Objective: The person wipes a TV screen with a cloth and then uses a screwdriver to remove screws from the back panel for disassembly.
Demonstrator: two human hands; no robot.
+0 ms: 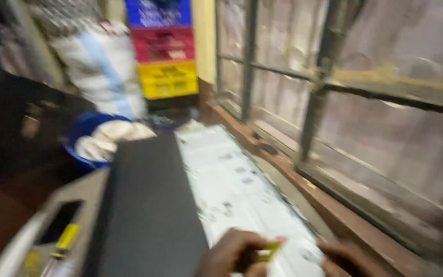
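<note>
Though the view is blurred, the left hand (234,254) pinches a small yellow object (270,251) over the paper-covered bench (232,190) at near centre; whether the right hand (347,259) beside it is open or closed cannot be told.

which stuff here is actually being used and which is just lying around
In use:
- small yellow thing, pinched in the left hand
- newspaper under both hands
- right hand, on the paper's edge

Lying about:
- black board
- yellow pen
- blue basin of white stuff
- stacked crates
</note>
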